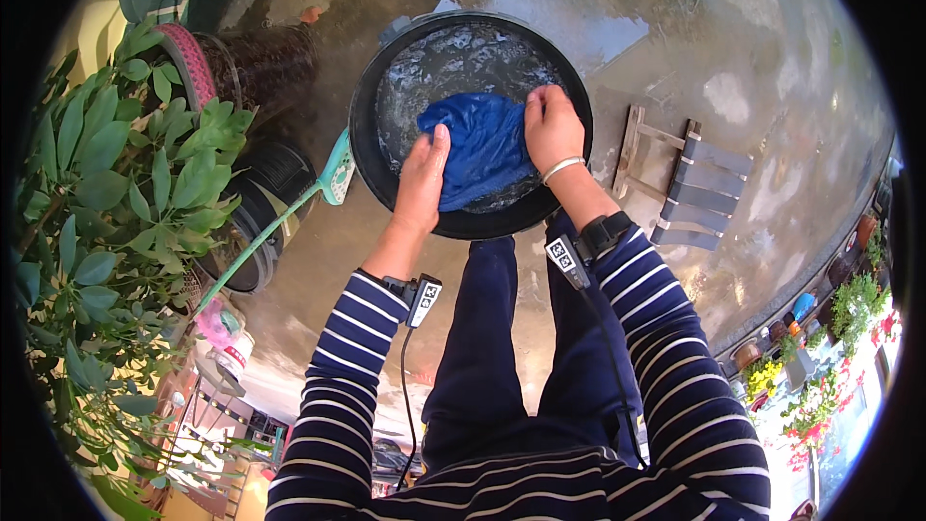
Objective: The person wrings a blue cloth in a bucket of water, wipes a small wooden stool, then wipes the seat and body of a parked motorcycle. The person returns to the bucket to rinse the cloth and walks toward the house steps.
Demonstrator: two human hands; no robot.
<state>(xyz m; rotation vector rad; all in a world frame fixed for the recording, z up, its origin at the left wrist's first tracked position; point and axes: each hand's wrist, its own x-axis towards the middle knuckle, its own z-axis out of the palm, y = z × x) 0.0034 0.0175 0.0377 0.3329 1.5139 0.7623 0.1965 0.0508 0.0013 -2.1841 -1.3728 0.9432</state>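
A wet blue cloth (481, 148) is spread between my two hands over a round black basin (363, 159). My left hand (423, 174) holds the cloth's left edge, thumb on top and fingers hidden from view. At the cloth's upper right edge, my right hand (555, 126) grips it with curled fingers. Rippled, foamy water (463, 51) fills the basin beyond the cloth. A bracelet circles my right wrist, and a strapped device sits on each forearm.
A low folding stool (702, 184) lies on the wet concrete floor (723, 51) at right. Left of the basin are a green long-handled scoop (338, 170), a dark bucket (253, 217), a brown cylindrical container (264, 69) and a leafy plant (101, 152). Flowerpots (781, 336) line the right edge.
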